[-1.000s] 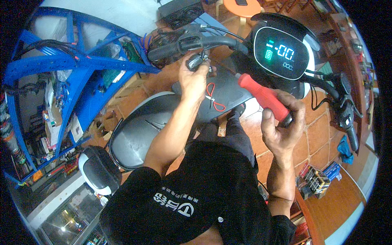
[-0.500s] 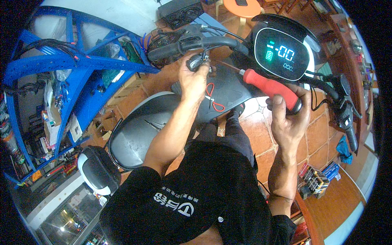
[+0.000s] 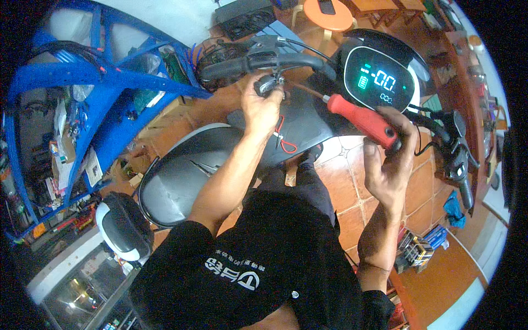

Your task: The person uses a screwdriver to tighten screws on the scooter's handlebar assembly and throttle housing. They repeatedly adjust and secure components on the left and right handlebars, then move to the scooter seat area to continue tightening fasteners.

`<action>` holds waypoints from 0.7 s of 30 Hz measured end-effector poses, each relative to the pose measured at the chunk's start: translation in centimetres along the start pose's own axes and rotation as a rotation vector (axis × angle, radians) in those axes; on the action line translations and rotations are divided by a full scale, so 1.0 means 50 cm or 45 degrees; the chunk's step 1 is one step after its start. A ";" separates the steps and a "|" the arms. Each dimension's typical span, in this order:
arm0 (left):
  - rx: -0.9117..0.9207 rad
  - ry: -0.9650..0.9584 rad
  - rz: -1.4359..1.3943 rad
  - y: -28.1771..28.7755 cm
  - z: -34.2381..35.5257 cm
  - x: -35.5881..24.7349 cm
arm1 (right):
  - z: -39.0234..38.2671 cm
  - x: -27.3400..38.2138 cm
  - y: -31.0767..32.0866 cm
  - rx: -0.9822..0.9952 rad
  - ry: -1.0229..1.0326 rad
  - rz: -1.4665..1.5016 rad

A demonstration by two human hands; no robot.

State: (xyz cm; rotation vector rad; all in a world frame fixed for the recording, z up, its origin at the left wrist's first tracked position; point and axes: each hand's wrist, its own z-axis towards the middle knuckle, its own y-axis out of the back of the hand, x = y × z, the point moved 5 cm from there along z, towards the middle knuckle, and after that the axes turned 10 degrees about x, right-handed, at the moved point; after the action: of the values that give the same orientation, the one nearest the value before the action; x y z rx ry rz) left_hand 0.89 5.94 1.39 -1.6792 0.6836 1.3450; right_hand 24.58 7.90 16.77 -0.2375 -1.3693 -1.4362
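Under the left end of the scooter's handlebar [image 3: 300, 59], my left hand [image 3: 261, 113] is closed around a small dark rounded handlebar part [image 3: 266, 84]. A bit of metal shows at its right side. My right hand [image 3: 393, 159] has its fingers on the butt of a red-handled screwdriver [image 3: 360, 118], the thumb held a little away below it. The screwdriver's shaft points left toward the part in my left hand; where its tip sits is too small to make out. The lit dashboard display [image 3: 379, 77] is just beyond the handle.
Below my left arm lies the black scooter seat [image 3: 181, 170], with a red looped cord [image 3: 287, 144] near the scooter's middle. A blue metal rack [image 3: 104, 88] full of parts stands at left. An orange stool [image 3: 328, 14] is at the far side, and small boxes [image 3: 415, 250] sit at lower right.
My right thumb has come away from the screwdriver handle, and the handle has turned so that its butt hole shows. My left hand keeps its hold. The view has shifted slightly.
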 end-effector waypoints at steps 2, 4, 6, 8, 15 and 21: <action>-0.008 0.014 -0.014 -0.003 -0.001 -0.001 | 0.007 0.011 0.005 -0.043 0.217 -0.024; -0.027 0.121 -0.035 -0.002 -0.007 -0.007 | -0.012 0.000 0.001 0.095 -0.012 -0.190; -0.020 0.090 -0.015 0.003 -0.006 -0.003 | -0.005 0.012 0.001 0.099 -0.049 -0.172; -0.026 -0.009 0.121 0.006 -0.004 -0.006 | 0.010 0.036 0.007 0.091 0.126 -0.022; -0.003 0.183 0.086 0.013 -0.007 0.003 | 0.003 0.044 0.005 0.141 0.130 -0.207; 0.025 0.122 0.178 0.023 -0.001 0.005 | -0.016 0.021 0.005 0.251 -0.114 -0.230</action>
State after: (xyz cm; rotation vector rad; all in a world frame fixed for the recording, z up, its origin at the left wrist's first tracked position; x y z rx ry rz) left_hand 0.01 5.37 0.81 -1.7146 0.8814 1.3563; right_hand 24.77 6.74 17.44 -0.0514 -1.6284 -1.4394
